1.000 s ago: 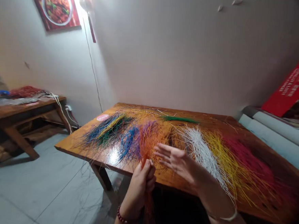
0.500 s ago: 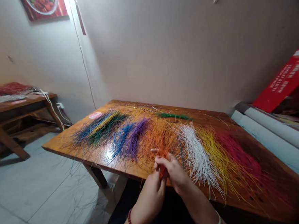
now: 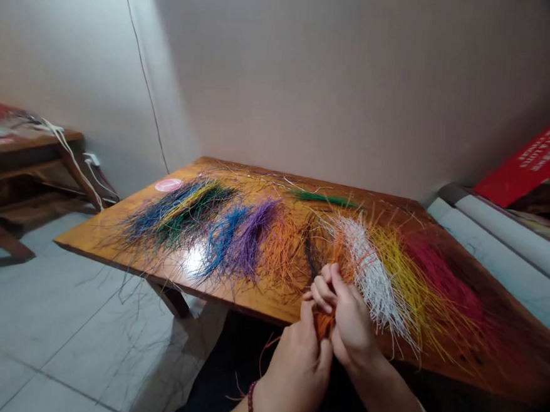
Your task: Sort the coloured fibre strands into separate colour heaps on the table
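Observation:
An orange strand bundle (image 3: 324,323) is gripped between both hands at the table's front edge, its upper ends fanning toward the white strands (image 3: 369,269). My left hand (image 3: 300,352), with a dark red bead bracelet, is closed round the lower part. Just above it my right hand (image 3: 349,315), with a silver bangle on the wrist, is closed round the same bundle. More orange strands (image 3: 284,250) lie on the table to the left, beside purple strands (image 3: 253,236) and blue strands (image 3: 226,237). Dark strands (image 3: 310,249) lie behind the hands.
On the wooden table (image 3: 125,261) are a mixed blue, yellow and green pile (image 3: 185,209), green strands (image 3: 325,199), yellow strands (image 3: 406,272) and red strands (image 3: 448,284). Rolled sheets (image 3: 512,241) and a red box (image 3: 532,158) stand right. Another table (image 3: 28,157) is left.
Both hands have moved right and slightly down with the orange bundle, whose tips now overlap the white strands. My right hand's extended finger has curled in. The view has shifted, and dark strands now show.

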### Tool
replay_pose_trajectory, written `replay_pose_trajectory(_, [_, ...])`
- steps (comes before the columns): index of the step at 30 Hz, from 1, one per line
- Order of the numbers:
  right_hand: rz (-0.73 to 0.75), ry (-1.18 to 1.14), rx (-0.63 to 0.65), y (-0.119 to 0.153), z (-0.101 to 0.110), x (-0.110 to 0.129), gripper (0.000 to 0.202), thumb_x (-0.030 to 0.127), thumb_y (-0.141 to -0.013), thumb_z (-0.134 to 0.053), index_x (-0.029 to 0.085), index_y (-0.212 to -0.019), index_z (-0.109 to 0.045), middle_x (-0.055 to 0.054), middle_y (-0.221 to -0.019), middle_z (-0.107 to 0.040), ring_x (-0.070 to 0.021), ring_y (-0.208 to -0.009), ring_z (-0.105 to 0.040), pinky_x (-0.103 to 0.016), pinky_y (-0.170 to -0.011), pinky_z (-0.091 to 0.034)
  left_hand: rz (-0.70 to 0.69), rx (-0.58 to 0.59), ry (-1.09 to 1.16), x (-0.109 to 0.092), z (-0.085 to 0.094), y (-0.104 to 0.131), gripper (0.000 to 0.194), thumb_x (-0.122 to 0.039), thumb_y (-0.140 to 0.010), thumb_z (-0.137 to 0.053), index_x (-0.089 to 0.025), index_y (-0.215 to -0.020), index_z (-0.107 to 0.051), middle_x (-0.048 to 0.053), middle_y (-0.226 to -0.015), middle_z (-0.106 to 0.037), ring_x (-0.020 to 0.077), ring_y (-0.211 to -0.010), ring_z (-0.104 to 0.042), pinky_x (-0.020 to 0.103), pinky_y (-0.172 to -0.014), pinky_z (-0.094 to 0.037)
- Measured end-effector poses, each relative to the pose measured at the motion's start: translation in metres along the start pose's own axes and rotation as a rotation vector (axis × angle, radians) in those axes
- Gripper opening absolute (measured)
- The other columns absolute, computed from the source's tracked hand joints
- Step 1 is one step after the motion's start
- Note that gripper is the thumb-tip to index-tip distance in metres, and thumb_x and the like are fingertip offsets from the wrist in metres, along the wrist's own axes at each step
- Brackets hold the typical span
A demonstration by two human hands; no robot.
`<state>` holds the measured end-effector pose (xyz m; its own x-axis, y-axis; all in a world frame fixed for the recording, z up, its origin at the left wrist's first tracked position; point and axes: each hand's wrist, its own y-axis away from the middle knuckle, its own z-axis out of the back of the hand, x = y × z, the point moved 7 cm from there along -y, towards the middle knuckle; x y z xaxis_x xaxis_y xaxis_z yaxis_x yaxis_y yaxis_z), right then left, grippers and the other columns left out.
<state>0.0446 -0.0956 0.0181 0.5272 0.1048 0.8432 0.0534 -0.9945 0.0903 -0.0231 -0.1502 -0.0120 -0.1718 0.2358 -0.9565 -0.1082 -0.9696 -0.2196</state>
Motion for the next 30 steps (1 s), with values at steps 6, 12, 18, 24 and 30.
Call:
replay_pose_trajectory(6, [0.008, 0.01, 0.032, -0.027, -0.02, 0.048, 0.046, 0.052, -0.084, -0.054, 0.023, -0.059, -0.028, 0.01, -0.046, -0.012, -0.0077, -0.039, -0.005, -0.023, -0.033, -0.012, 0.007, 0.036, 0.144, -0.01, 0.019, 0.005, 0.044, -0.024, -0.086, -0.052, -0.021, -0.13, -0.047, 0.012, -0.117, -0.061, 0.0252, -0.102, -0.057, 0.034, -0.09, -0.04])
replay_pose_trajectory(12, [-0.089, 0.056, 0.198, -0.119, -0.05, 0.065, 0.046, 0.028, -0.088, -0.054, 0.022, -0.057, -0.019, 0.01, -0.042, -0.016, -0.0055, -0.037, -0.01, -0.02, -0.035, -0.018, 0.085, -0.155, 0.258, 0.006, 0.063, 0.0, 0.048, -0.028, -0.081, -0.061, -0.023, -0.128, -0.052, 0.008, -0.094, -0.064, 0.0212, -0.084, -0.059, 0.031, -0.082, -0.044])
replay_pose_trajectory(18, [-0.204, 0.053, 0.11, -0.2, -0.048, 0.029, 0.043, 0.012, -0.085, -0.052, 0.022, -0.06, -0.019, 0.011, -0.041, -0.016, -0.005, -0.036, -0.013, -0.016, -0.034, -0.021, 0.086, -0.241, 0.073, 0.018, 0.102, -0.004, 0.05, -0.03, -0.081, -0.062, -0.026, -0.13, -0.051, 0.006, -0.092, -0.065, 0.0177, -0.07, -0.059, 0.028, -0.073, -0.046])
replay_pose_trajectory(24, [-0.33, 0.122, 0.072, -0.212, -0.041, -0.018, 0.034, 0.009, -0.084, -0.048, 0.022, -0.061, -0.028, 0.009, -0.041, -0.029, -0.005, -0.036, -0.025, -0.015, -0.037, -0.027, 0.062, -0.314, -0.045, 0.033, 0.114, -0.009, 0.035, -0.028, -0.084, -0.056, -0.029, -0.119, -0.063, 0.009, -0.105, -0.067, 0.0227, -0.085, -0.062, 0.032, -0.083, -0.043])
replay_pose_trajectory(30, [-0.437, 0.196, 0.018, -0.201, -0.032, -0.027, 0.025, 0.011, -0.084, -0.046, 0.021, -0.062, -0.039, 0.004, -0.044, -0.043, -0.0087, -0.04, -0.039, -0.019, -0.043, -0.037, 0.081, -0.342, 0.038, 0.045, 0.099, -0.016, 0.037, -0.022, -0.083, -0.056, -0.029, -0.118, -0.066, 0.009, -0.104, -0.068, 0.0252, -0.095, -0.06, 0.033, -0.087, -0.043])
